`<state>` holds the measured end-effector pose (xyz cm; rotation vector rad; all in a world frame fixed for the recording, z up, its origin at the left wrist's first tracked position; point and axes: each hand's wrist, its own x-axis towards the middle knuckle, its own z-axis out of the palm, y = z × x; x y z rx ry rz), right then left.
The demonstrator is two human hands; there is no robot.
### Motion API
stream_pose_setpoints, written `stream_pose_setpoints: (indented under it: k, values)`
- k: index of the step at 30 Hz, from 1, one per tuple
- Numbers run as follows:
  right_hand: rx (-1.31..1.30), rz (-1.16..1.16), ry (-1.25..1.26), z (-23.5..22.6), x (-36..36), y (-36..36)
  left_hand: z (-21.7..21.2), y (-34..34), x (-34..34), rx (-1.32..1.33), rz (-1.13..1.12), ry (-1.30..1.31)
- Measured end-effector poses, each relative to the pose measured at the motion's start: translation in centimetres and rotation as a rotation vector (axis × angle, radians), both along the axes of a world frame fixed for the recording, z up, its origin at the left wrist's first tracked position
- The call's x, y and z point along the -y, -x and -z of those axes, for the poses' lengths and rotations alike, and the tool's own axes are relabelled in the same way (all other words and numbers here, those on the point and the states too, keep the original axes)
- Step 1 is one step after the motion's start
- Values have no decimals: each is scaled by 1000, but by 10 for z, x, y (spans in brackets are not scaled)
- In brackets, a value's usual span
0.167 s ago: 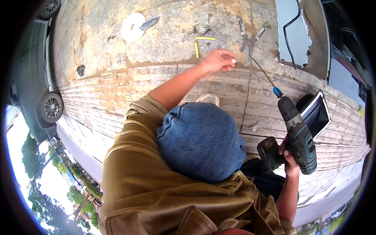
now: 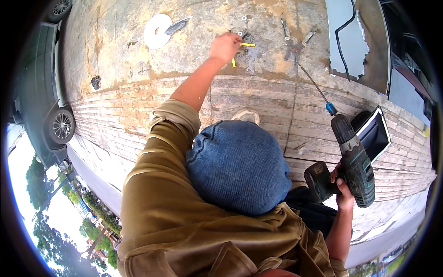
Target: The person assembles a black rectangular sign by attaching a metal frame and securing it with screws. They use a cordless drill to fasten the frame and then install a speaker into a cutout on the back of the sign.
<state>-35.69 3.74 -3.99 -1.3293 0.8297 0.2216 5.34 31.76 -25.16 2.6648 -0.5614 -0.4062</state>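
Observation:
My right hand (image 2: 344,191) is wrapped round the handle of a dark cordless drill (image 2: 353,161). A long thin bit (image 2: 313,83) runs from its blue collar (image 2: 331,109) toward the pavement, pointing up and left. My left hand (image 2: 225,47) is down at a small group of hardware on the ground, fingers curled together; whatever they pinch is hidden. Beside the fingertips lie a yellow strip (image 2: 248,45) and a second yellow strip (image 2: 234,62), both partly covered by the hand. Dark screws (image 2: 246,36) and a pale washer (image 2: 244,18) lie just beyond.
A white disc (image 2: 156,31) with a grey strip lies far left. Pliers-like tools (image 2: 295,46) rest right of the hardware. Farther right are a light panel (image 2: 344,39) with a torn edge and a black cable (image 2: 340,53). My denim-covered knee (image 2: 237,168) rises in the middle. A parked car (image 2: 39,92) stands left.
My left hand has moved left and away from me, onto the small hardware, covering part of the yellow strips. Dark wet-looking spots now show beside it. The drill has barely shifted.

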Motion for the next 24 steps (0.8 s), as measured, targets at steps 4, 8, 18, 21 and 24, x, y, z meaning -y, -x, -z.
stream_pose_setpoints:
  k: [4, 8, 18, 21, 24]
  values:
    - [-3, -12, -47, 0, 0, 0, 3, -23, -7, 83, 11, -42]
    - [-55, -32, -10, -1, -4, -2, 11, -16, -7, 65, 48, -47]
    - [-43, -27, -2, 3, -8, -4, 12, -33, 8, 168, 188, -104]
    - [-76, -41, 0, 3, -6, -2, 11, -36, 12, 139, 205, -192]
    - [-89, -64, 39, 5, -3, 3, 12, -38, 14, 148, 222, -240]
